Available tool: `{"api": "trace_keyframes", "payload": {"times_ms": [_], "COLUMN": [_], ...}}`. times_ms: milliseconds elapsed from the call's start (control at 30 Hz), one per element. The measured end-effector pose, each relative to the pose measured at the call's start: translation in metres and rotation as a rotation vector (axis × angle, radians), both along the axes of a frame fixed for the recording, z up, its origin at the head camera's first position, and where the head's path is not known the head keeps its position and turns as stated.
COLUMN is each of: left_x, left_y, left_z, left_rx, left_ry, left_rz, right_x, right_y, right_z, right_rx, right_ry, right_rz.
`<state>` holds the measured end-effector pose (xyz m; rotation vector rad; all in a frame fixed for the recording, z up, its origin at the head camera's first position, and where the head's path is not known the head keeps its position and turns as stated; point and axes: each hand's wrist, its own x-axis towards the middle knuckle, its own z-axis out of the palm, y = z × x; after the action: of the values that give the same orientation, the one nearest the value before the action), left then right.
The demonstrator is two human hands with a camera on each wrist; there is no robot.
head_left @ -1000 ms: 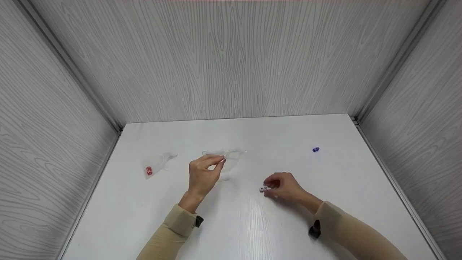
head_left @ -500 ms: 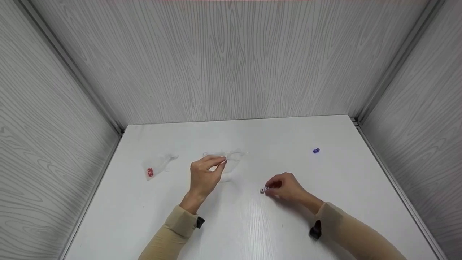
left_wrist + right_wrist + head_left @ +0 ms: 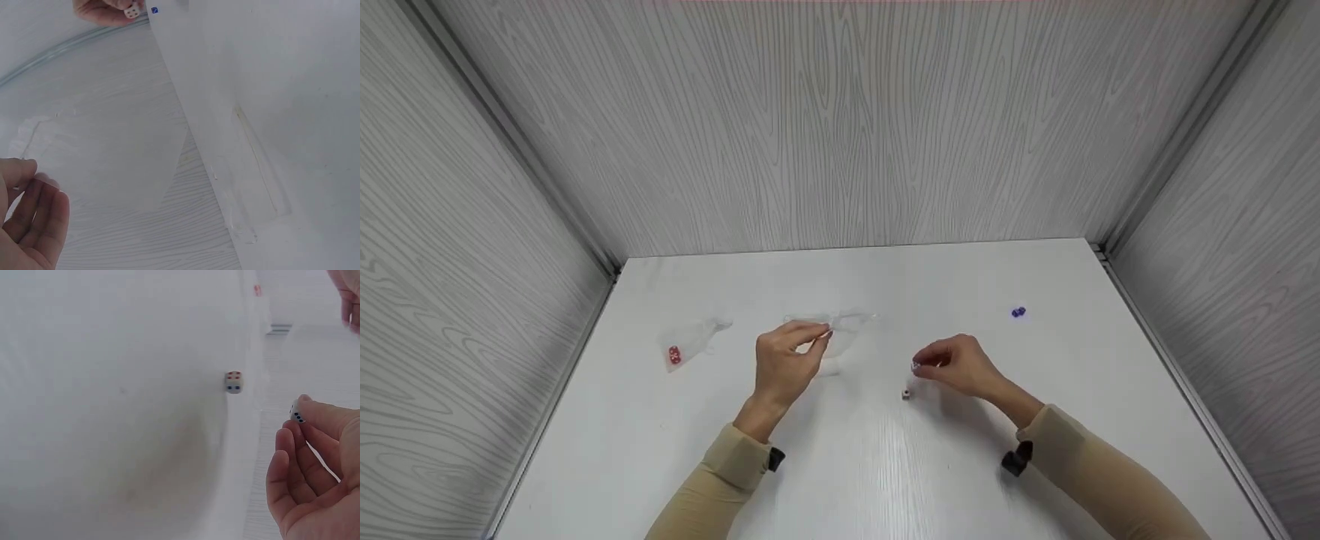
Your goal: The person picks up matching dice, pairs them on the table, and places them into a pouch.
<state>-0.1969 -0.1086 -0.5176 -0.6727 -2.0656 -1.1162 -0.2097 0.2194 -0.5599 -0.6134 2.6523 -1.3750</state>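
My left hand (image 3: 785, 361) pinches a clear plastic bag between thumb and fingers; in the left wrist view this bag (image 3: 124, 157) hangs spread out and looks empty. My right hand (image 3: 960, 365) is raised above the table and pinches a white die (image 3: 296, 413) with dark pips at the fingertips. Below that hand, a second white die (image 3: 906, 394) lies on the table; the right wrist view shows this other die (image 3: 234, 382) with red and blue pips.
On the left of the white table (image 3: 840, 480) lies a clear bag (image 3: 699, 339) with red dice (image 3: 675, 355) inside. Blue dice (image 3: 1018, 311) sit at the right. More clear plastic (image 3: 256, 169) lies on the table near the left hand. Grey wood-grain panels (image 3: 840, 127) enclose the table.
My right hand has picked up one of the two white dice and lifted it off the table. The other die stays where it was. My left hand has hardly moved.
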Motion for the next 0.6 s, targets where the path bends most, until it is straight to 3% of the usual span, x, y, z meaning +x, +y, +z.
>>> {"api": "trace_keyframes", "payload": {"times_ms": [267, 600], "left_x": [0.0, -0.002], "left_y": [0.007, 0.016], "left_z": [0.0, 0.003], "left_rx": [-0.024, -0.061], "left_ry": [0.015, 0.057], "left_rz": [0.005, 0.013], "right_x": [-0.006, -0.016], "right_y": [-0.011, -0.031], "right_z": [0.043, 0.083], "right_rx": [-0.068, -0.125], "right_ry": [0.115, 0.22], "right_rz": [0.066, 0.116]}}
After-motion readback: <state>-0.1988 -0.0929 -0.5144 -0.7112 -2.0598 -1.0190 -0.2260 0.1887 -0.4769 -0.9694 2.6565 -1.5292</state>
